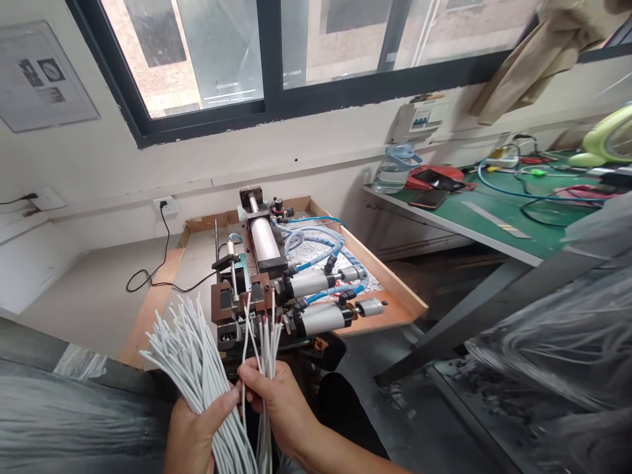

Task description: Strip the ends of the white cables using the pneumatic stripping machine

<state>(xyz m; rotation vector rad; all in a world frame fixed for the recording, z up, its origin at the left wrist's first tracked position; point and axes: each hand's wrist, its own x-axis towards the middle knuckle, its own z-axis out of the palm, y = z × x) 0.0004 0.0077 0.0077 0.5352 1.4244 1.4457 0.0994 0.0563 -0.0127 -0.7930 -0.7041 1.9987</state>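
Note:
My left hand (197,428) is wrapped round a thick bundle of light grey cables (197,362), whose cut ends fan out up and to the left. Beside it, my right hand (276,395) holds a smaller bunch of grey cables (269,342); a few red tips show among their ends. One single cable (244,368) runs between the two bunches, at the right thumb and fingertips. The hands nearly touch. Just beyond the cable ends stands a pneumatic machine (264,240) with silver cylinders and blue air hoses.
A wooden-edged tray (390,280) surrounds the machine. At the right, a green table (494,227) bears a water jug (397,168), a phone (428,199), cables and a green fan. Plastic-wrapped cable bundles (74,415) lie at the lower left, with more at the right.

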